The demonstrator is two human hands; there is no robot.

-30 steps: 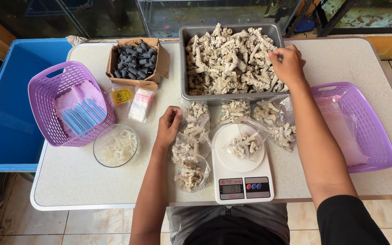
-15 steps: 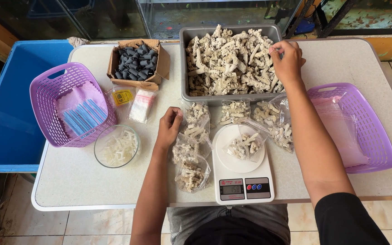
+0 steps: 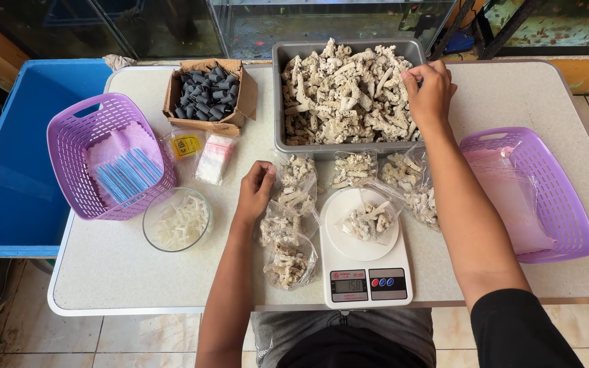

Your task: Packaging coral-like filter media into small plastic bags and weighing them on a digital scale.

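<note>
Coral pieces under right hand, tray's right edge.

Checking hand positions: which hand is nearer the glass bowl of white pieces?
Left. The left hand rests just right of the glass bowl; the right hand is far off, over the grey tray.

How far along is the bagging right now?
Done: several filled bags lie beside the scale. In hand: one open bag sits on the scale while the right hand picks in the grey tray; the left hand rests by a bag. Left: the tray is heaped with coral rubble.
</note>
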